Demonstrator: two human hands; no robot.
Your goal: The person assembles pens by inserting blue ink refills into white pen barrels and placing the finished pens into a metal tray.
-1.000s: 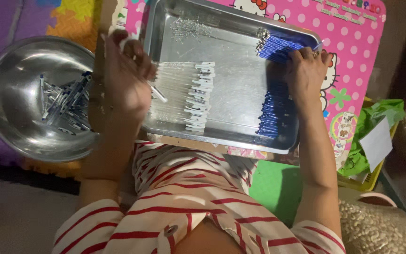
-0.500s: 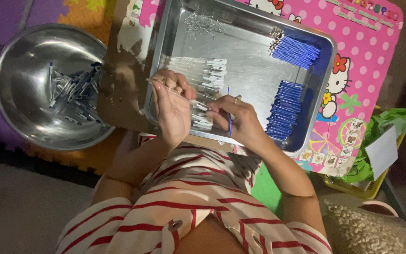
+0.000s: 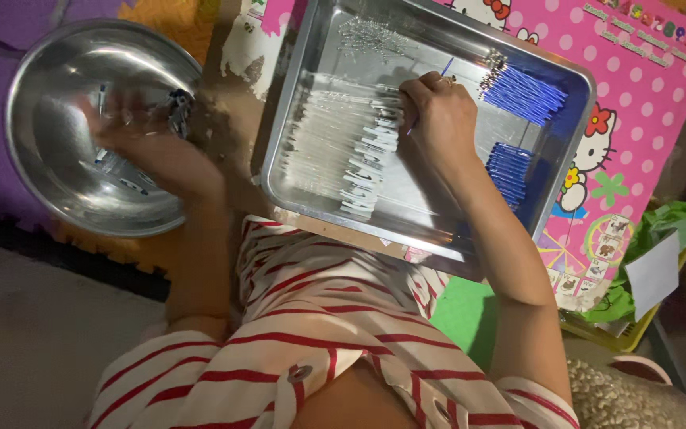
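Observation:
My left hand (image 3: 148,147) reaches into the round steel bowl (image 3: 41,87) at the left, over the small clear-and-blue pieces (image 3: 125,171) lying in it; the hand is blurred and its grip is unclear. My right hand (image 3: 438,119) is over the rectangular steel tray (image 3: 311,48), fingers closed on a thin blue stick (image 3: 445,67), beside a row of clear tubes with white ends (image 3: 359,159). Two bundles of blue sticks (image 3: 522,91) lie at the tray's right side.
The tray rests on a pink polka-dot board (image 3: 645,87) with cartoon pictures. A green bag with a white card (image 3: 653,262) lies at the right. A purple and orange foam mat (image 3: 160,12) lies under the bowl. My red-striped shirt (image 3: 319,349) fills the foreground.
My left hand has left the tray and swung left into the bowl. My right hand, still with the blue stick, has shifted up and to the right over the tubes.

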